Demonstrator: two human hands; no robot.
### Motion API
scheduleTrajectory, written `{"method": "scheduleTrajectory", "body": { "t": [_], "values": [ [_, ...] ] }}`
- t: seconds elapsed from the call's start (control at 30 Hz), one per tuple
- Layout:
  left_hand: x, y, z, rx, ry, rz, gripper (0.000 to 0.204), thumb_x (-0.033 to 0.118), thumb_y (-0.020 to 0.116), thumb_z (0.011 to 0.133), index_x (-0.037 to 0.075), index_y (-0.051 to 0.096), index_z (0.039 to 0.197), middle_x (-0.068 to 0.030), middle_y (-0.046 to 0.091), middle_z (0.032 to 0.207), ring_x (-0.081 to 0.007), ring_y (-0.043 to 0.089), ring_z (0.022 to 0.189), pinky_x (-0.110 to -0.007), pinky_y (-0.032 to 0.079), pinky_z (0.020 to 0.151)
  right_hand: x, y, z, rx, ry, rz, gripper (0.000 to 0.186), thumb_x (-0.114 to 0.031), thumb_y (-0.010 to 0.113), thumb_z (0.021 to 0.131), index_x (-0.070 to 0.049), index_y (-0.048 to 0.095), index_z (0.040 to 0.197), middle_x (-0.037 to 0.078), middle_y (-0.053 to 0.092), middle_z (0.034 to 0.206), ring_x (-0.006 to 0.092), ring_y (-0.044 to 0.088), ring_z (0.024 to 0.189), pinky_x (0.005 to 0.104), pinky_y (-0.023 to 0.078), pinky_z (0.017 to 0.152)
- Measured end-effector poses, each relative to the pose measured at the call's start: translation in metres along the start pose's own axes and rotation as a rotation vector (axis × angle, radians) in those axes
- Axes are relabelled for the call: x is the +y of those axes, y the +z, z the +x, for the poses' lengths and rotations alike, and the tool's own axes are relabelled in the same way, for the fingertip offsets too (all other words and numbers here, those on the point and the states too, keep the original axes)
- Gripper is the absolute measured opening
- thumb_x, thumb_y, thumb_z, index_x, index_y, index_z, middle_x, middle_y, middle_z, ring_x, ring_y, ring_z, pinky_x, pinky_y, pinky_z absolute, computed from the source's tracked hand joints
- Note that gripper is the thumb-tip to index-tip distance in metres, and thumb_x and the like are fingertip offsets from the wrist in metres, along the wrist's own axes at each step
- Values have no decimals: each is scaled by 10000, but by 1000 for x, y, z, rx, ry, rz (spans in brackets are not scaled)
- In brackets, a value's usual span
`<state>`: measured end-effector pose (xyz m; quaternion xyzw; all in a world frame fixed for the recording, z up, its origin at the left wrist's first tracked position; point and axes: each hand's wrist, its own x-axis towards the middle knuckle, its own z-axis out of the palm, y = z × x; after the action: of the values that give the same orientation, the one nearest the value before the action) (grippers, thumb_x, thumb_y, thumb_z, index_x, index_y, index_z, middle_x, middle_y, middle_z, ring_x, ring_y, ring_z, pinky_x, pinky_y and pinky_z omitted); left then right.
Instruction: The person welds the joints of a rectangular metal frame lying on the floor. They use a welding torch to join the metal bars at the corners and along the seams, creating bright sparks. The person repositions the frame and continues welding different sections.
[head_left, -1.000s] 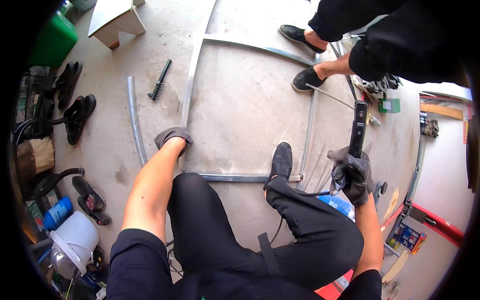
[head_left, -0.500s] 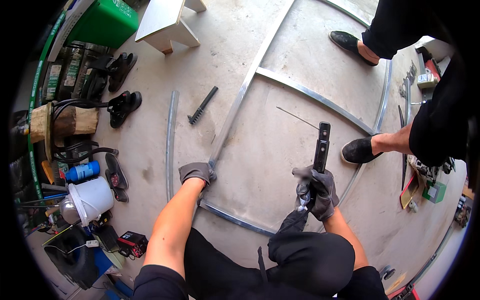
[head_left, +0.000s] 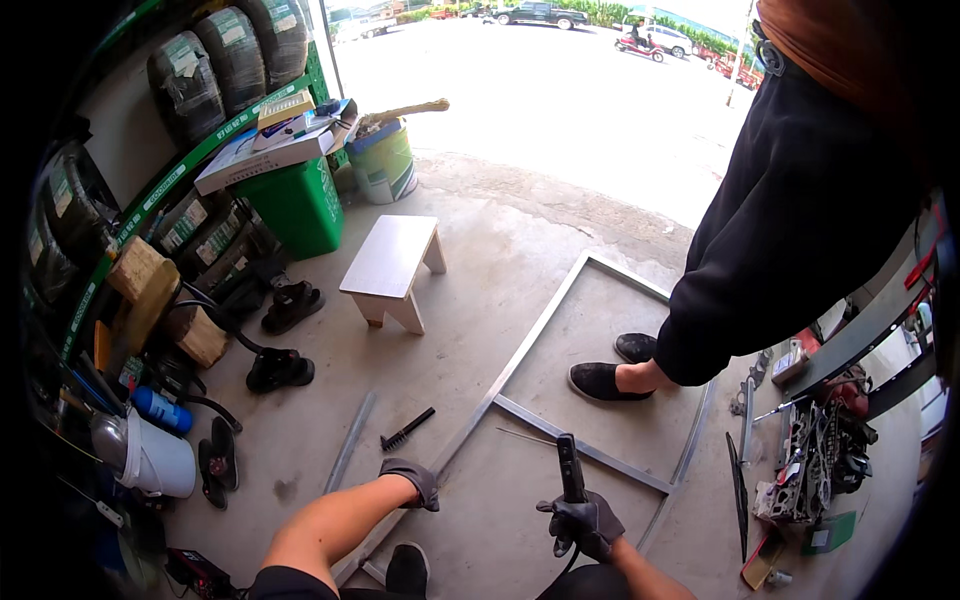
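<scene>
Gloved in dark grey, the right hand (head_left: 585, 522) is wrapped around the lower part of a black rod holder (head_left: 570, 468), which is held almost upright. From near its top a thin rod (head_left: 527, 437) is pointed between nine and ten o'clock, and below the hand a black cable (head_left: 568, 564) is trailed toward seven o'clock. Between nine and ten o'clock from there, the left hand (head_left: 413, 482), gloved alike, is laid against the left rail of a metal frame (head_left: 540, 329); whether its fingers are curled around the rail or only rested on it cannot be told. The frame is laid flat on the concrete floor (head_left: 470, 330), and its crossbar (head_left: 630, 469) is partly hidden by the holder. From the left hand, a black brush-like tool (head_left: 408, 429) is seen near at twelve o'clock, a loose metal bar (head_left: 350, 443) at ten, a white stool (head_left: 392, 252) farther off at twelve, a green bin (head_left: 300, 210) at eleven and a white bucket (head_left: 162, 458) at nine. Another person's dark shoe (head_left: 606, 381) is planted inside the frame at twelve o'clock from the right hand.
</scene>
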<state>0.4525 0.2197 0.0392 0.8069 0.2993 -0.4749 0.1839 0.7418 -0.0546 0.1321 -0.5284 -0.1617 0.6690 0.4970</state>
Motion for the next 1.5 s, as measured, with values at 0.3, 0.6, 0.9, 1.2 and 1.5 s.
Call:
{"method": "scheduleTrajectory", "body": {
  "t": [0.3, 0.6, 0.9, 1.2, 1.5],
  "values": [
    [22, -106, 20, 273, -193, 15, 548, 526, 555, 1126, 113, 852, 1329, -139, 820, 1371, -349, 775, 1275, -644, 596, 934, -88, 1, -38, 198, 90, -347, 344, -320, 845, 1028, 3, 781, 1129, 97, 748, 882, 186, 737, 734, 347, 642, 568],
    [37, -45, 139, 860, -180, -431, 721, 611, 615, 1071, -60, 721, 1315, -256, 826, 1043, -441, 820, 927, -575, 628, 795, -14, 50, 68, 605, 152, 26, 374, -325, 802, 1036, 17, 809, 1187, 92, 656, 728, 177, 617, 503, 351, 526, 440],
    [43, -36, 139, 918, -202, -362, 554, 547, 626, 1076, 19, 740, 1198, -191, 794, 960, -410, 784, 889, -570, 590, 789, 44, 85, 173, 724, 164, 158, 384, -335, 892, 946, -8, 707, 1023, 97, 671, 718, 201, 603, 442, 387, 578, 424],
    [42, -42, 136, 869, -169, -279, 535, 583, 732, 1009, 72, 762, 1168, -42, 778, 859, -284, 814, 794, -497, 593, 681, 67, 90, 198, 764, 196, 50, 394, -391, 858, 984, -20, 725, 972, 88, 676, 739, 179, 615, 484, 371, 583, 456],
    [44, -27, 147, 964, -166, -273, 465, 610, 713, 996, 150, 728, 1067, -35, 712, 941, -268, 770, 852, -531, 536, 721, 75, 92, 202, 773, 152, 28, 369, -393, 865, 997, -56, 715, 992, 64, 674, 740, 161, 608, 504, 347, 559, 460]
  ]
}}
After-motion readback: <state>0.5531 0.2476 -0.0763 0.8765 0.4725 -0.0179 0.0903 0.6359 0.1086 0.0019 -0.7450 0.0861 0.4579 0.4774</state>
